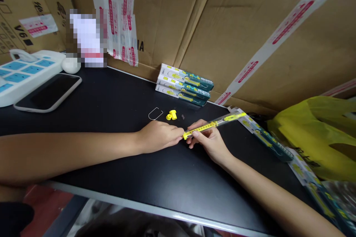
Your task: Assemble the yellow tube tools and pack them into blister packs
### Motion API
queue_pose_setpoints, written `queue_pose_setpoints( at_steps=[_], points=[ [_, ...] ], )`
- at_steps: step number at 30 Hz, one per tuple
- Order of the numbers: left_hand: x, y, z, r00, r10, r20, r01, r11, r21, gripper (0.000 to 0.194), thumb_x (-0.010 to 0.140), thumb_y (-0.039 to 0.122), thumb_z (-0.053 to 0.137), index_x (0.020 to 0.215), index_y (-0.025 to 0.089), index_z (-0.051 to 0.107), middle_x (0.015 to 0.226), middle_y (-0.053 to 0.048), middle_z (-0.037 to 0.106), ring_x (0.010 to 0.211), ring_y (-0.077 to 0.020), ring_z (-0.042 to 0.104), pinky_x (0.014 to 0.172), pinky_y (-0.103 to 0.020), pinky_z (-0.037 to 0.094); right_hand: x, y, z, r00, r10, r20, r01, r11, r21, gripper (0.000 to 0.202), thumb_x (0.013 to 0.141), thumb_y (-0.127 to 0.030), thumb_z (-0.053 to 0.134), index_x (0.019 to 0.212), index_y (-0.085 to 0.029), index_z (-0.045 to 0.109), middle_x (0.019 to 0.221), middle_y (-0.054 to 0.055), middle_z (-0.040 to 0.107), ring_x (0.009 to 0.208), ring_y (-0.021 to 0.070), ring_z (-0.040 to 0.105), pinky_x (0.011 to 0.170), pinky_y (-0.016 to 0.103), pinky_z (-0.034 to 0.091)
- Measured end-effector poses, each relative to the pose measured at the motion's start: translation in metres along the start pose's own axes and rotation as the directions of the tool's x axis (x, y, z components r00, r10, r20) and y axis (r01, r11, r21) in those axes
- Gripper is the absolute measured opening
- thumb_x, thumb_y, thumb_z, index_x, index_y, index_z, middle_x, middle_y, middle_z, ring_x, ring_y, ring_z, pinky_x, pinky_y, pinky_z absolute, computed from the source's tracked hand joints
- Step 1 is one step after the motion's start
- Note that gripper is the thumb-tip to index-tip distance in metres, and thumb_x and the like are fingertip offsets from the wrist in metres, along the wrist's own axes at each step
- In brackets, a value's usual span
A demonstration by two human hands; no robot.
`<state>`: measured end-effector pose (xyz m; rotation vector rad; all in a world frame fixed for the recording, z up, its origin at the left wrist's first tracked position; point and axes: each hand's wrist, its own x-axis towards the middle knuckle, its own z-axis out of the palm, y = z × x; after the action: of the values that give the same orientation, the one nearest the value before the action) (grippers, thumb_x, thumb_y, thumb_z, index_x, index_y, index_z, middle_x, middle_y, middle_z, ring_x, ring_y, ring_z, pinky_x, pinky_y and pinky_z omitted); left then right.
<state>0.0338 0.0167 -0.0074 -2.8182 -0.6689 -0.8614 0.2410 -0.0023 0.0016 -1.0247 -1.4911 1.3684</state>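
Observation:
A clear tube spring scale [205, 127] with a yellow graduated insert slants up to the right above the black table. My right hand [213, 141] is closed around its lower half, thumb on the near side. My left hand [162, 136] is closed at the tube's lower yellow end; whatever its fingertips pinch is hidden. Just beyond the left hand lie a bent wire loop [155, 113], small yellow plastic caps [172, 114] and a tiny coil spring [183, 117].
Printed spring scale boxes [183, 85] are stacked at the back against cardboard. More boxes [264, 135] lie along the right, beside a yellow plastic bag [314, 133]. At left are a phone [48, 92] and a white power strip [30, 74]. The table's front edge [139, 207] runs below my arms.

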Motion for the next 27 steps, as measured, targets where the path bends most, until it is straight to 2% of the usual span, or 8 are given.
queue_pose_setpoints(
  at_steps=[5, 8, 11, 14, 18, 20, 23, 27],
  points=[
    [-0.002, 0.0, -0.002, 1.0, 0.024, -0.013, -0.024, 0.999, 0.029, 0.017, 0.093, 0.021, 0.043, 0.082, 0.017, 0.057, 0.071, 0.002, 0.067, 0.063, -0.0116, 0.063, 0.055, -0.022, 0.038, -0.001, -0.002, 0.0, 1.0, -0.006, 0.017, 0.006, 1.0, 0.014, 0.023, 0.076, -0.034, 0.071, 0.085, -0.015, 0.061, 0.065, 0.001, 0.068, 0.057, 0.012, 0.064, 0.049, 0.023, 0.056],
    [0.0, 0.0, -0.003, 0.999, 0.028, -0.018, -0.027, 0.999, 0.033, 0.019, 0.092, 0.021, 0.043, 0.08, 0.017, 0.058, 0.071, 0.002, 0.067, 0.063, -0.0114, 0.062, 0.056, -0.022, 0.038, 0.001, -0.004, -0.002, 0.998, -0.008, 0.064, 0.008, 1.0, 0.003, 0.023, 0.078, -0.034, 0.07, 0.088, -0.014, 0.063, 0.075, 0.004, 0.069, 0.065, 0.0131, 0.066, 0.051, 0.023, 0.057],
    [0.002, 0.001, -0.003, 1.0, 0.0, -0.004, 0.0, 1.0, -0.015, 0.02, 0.09, 0.021, 0.045, 0.077, 0.018, 0.06, 0.07, 0.003, 0.066, 0.063, -0.0106, 0.062, 0.057, -0.021, 0.038, 0.003, -0.004, -0.002, 0.991, 0.061, 0.117, -0.063, 0.998, 0.006, 0.027, 0.08, -0.038, 0.066, 0.09, -0.014, 0.06, 0.08, 0.006, 0.069, 0.07, 0.0148, 0.068, 0.052, 0.023, 0.057],
    [0.004, 0.002, -0.004, 0.999, -0.033, 0.007, 0.033, 0.998, -0.055, 0.02, 0.088, 0.023, 0.048, 0.074, 0.019, 0.061, 0.068, 0.003, 0.064, 0.064, -0.0106, 0.061, 0.058, -0.021, 0.038, 0.003, -0.005, -0.002, 0.98, 0.136, 0.144, -0.144, 0.988, 0.047, 0.029, 0.081, -0.041, 0.064, 0.09, -0.015, 0.054, 0.074, 0.003, 0.068, 0.063, 0.0151, 0.069, 0.048, 0.022, 0.056],
    [0.006, 0.003, -0.007, 0.991, -0.123, 0.044, 0.13, 0.969, -0.209, 0.026, 0.083, 0.036, 0.055, 0.065, 0.017, 0.057, 0.063, 0.003, 0.06, 0.059, -0.0103, 0.057, 0.055, -0.021, 0.036, 0.001, -0.006, -0.003, 0.966, 0.159, 0.203, -0.171, 0.985, 0.039, 0.028, 0.081, -0.04, 0.065, 0.088, -0.016, 0.052, 0.069, 0.0, 0.066, 0.058, 0.0131, 0.068, 0.047, 0.021, 0.056],
    [0.008, 0.001, -0.009, 0.966, -0.247, 0.078, 0.259, 0.904, -0.34, 0.03, 0.083, 0.041, 0.055, 0.065, 0.017, 0.053, 0.062, 0.004, 0.057, 0.055, -0.0089, 0.053, 0.052, -0.021, 0.035, 0.001, -0.007, -0.003, 0.955, 0.176, 0.239, -0.183, 0.983, 0.008, 0.028, 0.08, -0.039, 0.066, 0.086, -0.016, 0.051, 0.068, 0.0, 0.065, 0.056, 0.0118, 0.067, 0.046, 0.02, 0.055],
    [0.012, -0.005, -0.01, 0.907, -0.401, 0.132, 0.404, 0.734, -0.546, 0.027, 0.087, 0.042, 0.05, 0.086, 0.016, 0.055, 0.071, 0.004, 0.059, 0.05, -0.0062, 0.05, 0.05, -0.019, 0.036, 0.001, -0.007, 0.001, 0.938, 0.202, 0.282, -0.2, 0.979, -0.035, 0.029, 0.079, -0.038, 0.067, 0.087, -0.016, 0.05, 0.068, -0.001, 0.064, 0.052, 0.0101, 0.065, 0.042, 0.017, 0.053],
    [0.015, -0.01, -0.005, 0.889, -0.396, 0.23, 0.433, 0.567, -0.701, 0.038, 0.087, 0.041, 0.052, 0.116, 0.016, 0.052, 0.083, 0.002, 0.058, 0.048, -0.0042, 0.047, 0.048, -0.018, 0.037, 0.002, -0.004, 0.008, 0.944, 0.191, 0.27, -0.179, 0.982, -0.067, 0.031, 0.077, -0.037, 0.069, 0.086, -0.016, 0.049, 0.066, -0.003, 0.062, 0.045, 0.0076, 0.06, 0.034, 0.013, 0.046]
  ],
)
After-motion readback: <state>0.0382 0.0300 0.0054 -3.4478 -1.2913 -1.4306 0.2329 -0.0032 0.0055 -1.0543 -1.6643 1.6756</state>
